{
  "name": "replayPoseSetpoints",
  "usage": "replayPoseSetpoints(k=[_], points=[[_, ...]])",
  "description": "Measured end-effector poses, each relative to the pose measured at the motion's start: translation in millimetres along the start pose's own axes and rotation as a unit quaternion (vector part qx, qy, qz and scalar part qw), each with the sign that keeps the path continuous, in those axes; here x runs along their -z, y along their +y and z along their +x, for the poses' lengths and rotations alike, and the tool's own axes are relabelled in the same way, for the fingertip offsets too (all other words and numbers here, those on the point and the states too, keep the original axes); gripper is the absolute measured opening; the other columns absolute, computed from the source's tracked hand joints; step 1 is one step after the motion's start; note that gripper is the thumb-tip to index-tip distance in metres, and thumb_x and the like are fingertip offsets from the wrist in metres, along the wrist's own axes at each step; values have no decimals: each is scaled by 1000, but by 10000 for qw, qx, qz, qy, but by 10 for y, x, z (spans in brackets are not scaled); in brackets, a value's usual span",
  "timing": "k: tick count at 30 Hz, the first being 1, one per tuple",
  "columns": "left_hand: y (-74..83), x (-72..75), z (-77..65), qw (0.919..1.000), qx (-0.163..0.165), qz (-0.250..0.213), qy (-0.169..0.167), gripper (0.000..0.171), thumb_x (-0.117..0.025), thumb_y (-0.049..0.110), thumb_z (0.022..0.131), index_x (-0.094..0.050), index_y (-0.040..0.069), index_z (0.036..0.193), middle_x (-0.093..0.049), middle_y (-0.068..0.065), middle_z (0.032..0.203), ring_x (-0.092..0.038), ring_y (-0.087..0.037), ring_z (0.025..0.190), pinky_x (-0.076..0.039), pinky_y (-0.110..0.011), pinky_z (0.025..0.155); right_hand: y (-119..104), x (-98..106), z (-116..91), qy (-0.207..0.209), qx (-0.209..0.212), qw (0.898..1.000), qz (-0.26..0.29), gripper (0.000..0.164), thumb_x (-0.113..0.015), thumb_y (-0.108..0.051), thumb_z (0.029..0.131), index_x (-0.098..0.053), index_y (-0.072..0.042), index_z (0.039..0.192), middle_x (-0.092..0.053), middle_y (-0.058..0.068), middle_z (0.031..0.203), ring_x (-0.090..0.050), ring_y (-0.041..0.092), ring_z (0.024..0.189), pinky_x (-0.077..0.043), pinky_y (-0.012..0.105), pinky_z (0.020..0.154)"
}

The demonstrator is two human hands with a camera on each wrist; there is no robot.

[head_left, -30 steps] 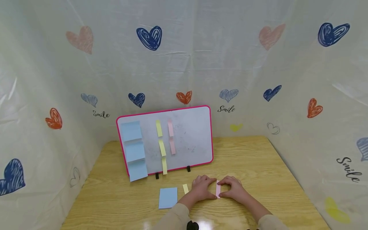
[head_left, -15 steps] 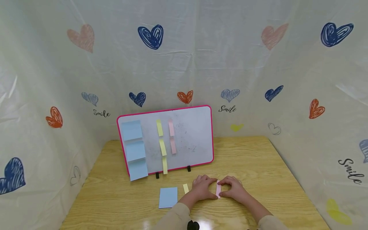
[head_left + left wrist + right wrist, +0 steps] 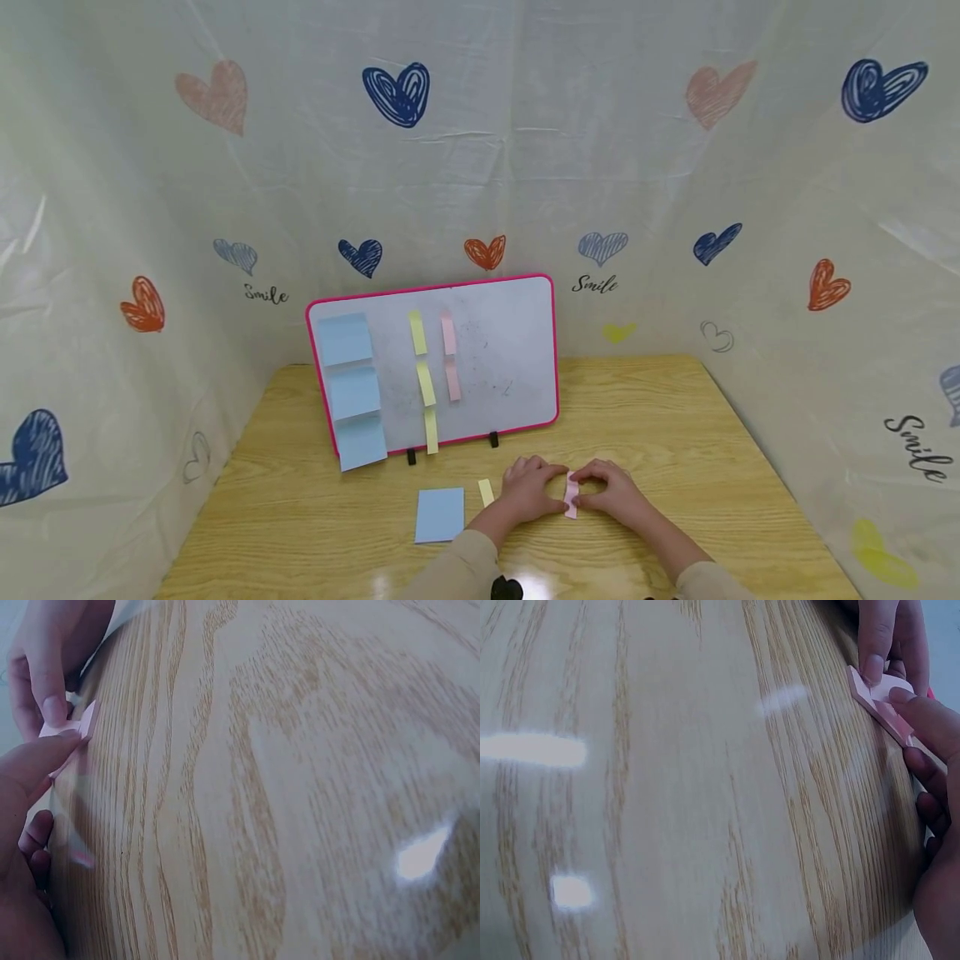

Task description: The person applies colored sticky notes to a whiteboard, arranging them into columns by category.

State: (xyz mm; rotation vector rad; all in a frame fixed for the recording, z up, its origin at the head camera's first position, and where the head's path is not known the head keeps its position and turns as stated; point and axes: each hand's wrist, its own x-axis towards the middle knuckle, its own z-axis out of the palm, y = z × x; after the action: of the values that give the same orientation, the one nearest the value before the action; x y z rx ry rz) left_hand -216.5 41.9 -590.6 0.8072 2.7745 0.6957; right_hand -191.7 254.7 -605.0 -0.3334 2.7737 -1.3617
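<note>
A small pad of narrow pink sticky notes [image 3: 571,510] is held between both hands just above the table. My left hand [image 3: 527,490] pinches the pad from its left side with thumb and fingers. From the right, my right hand [image 3: 615,493] grips the same pad, its thumb on the top sheet. That pink top sheet [image 3: 886,690] bows up from the thicker pad below in the right wrist view. In the left wrist view, the pink paper [image 3: 88,720] shows between both thumbs. Fingers partly hide the pad.
A pink-framed whiteboard [image 3: 517,358] stands behind, bearing blue notes [image 3: 347,340], yellow strips [image 3: 425,383] and pink strips [image 3: 448,333]. On the table [image 3: 675,433], a blue note pad [image 3: 439,515] and a yellow strip pad [image 3: 486,492] lie left of the hands.
The pink strip looked flat and straight before; now its top sheet is bent and wavy between the fingers. Both hands have stayed nearly in place, and the head view has shifted slightly.
</note>
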Motion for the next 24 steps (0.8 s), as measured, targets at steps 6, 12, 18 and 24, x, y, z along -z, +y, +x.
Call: replayPoseSetpoints(k=[6, 12, 18, 24], points=[[14, 16, -7, 9999, -13, -105, -20, 54, -74, 49, 82, -60, 33, 132, -44, 14, 93, -34, -8, 85, -28, -28, 73, -12, 45, -19, -234, -42, 9994, 243, 35, -85, -31, 75, -72, -20, 105, -64, -8, 101, -53, 16, 101, -41, 38, 91], [21, 32, -15, 9999, -37, -96, -8, 53, -73, 50, 83, -61, 33, 131, -45, 13, 93, -33, -8, 84, -28, -28, 73, -27, 81, -45, -398, 161, 9974, 573, 38, -86, -24, 74, -72, -16, 108, -64, -2, 104, -55, 18, 102, -43, 33, 91], [23, 28, -16, 10000, -36, 9, 44, 52, -72, 53, 83, -61, 33, 130, -45, 13, 94, -34, -8, 84, -29, -28, 73, -19, 70, -52, -405, 397, 9968, 559, 38, -86, -26, 73, -72, -17, 107, -65, -2, 104, -55, 15, 102, -42, 31, 92], [30, 13, -14, 10000, 6, 19, 63, 51, -71, 53, 83, -62, 34, 129, -44, 13, 93, -33, -8, 82, -27, -28, 70, 15, 54, -75, -416, 586, 9969, 329, 34, -85, -23, 75, -71, -19, 106, -63, -5, 104, -54, 14, 104, -41, 31, 92]])
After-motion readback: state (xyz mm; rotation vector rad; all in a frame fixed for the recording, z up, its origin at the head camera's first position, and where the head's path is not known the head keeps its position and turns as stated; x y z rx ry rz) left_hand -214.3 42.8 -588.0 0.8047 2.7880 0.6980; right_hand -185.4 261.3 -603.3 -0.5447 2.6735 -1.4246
